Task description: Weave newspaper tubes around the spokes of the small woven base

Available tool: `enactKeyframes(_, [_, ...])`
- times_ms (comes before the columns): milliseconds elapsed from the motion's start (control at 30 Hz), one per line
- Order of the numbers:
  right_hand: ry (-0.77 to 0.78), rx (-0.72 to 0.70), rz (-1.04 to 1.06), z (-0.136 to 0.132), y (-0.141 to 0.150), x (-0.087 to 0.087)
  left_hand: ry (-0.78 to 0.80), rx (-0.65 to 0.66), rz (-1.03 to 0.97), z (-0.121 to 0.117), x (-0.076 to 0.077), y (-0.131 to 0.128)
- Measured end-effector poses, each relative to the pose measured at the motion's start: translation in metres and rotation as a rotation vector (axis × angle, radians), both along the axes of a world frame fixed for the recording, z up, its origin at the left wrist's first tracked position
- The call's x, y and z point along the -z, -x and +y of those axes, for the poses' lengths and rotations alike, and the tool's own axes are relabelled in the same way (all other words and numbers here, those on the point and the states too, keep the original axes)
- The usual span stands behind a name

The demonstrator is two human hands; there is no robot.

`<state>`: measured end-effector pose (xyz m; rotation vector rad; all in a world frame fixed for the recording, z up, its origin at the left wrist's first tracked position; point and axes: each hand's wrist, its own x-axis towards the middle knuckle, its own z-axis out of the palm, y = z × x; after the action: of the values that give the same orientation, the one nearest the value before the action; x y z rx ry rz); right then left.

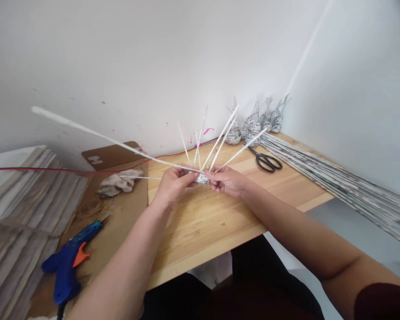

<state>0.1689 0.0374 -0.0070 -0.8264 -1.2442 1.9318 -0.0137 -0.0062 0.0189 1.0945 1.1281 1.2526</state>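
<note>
Bare forearms (pixel 123 266) extend from the lower edge of the view, the right one emerging from a dark maroon sleeve (pixel 383 303). Both hands work above a pale wooden tabletop (pixel 200 229). Left hand (pixel 175 181): thumb and fingers pinch the left side of a small, whitish woven paper base (pixel 202 178). Right hand (pixel 228 180): thumb and fingertips pinch its right side. Fingers cover much of the base, so its exact weave cannot be made out. Thin white paper rods (pixel 220 138) fan upward and outward from it; one longer white paper strand (pixel 96 134) reaches toward the upper left.

Right of the hands, black loop-handled scissors (pixel 269 162) lie beside a bundle of long, grey-and-white paper rods (pixel 306 170). Grey-and-white woven paper bulbs (pixel 233 134) stand behind. At left, a blue glue gun with an orange trigger (pixel 66 262) lies near a crumpled, stained whitish cloth (pixel 115 184).
</note>
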Motion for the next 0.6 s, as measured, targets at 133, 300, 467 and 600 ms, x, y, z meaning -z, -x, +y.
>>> enactKeyframes(133, [-0.026, -0.01, -0.008, -0.001, 0.0, 0.0, 0.055, -0.018, -0.063, -0.001, -0.001, -0.001])
enactKeyframes(300, [-0.04, -0.036, 0.008, 0.001, -0.001, 0.003, 0.091, 0.016, -0.114, -0.001, -0.004, 0.001])
enactKeyframes(467, [-0.036, -0.061, 0.027, 0.002, -0.001, -0.001, 0.087, 0.0, -0.149, 0.0, -0.004, 0.004])
enactKeyframes(600, [-0.004, -0.063, 0.055, 0.001, -0.003, -0.009, 0.098, -0.029, -0.19, 0.002, -0.005, 0.008])
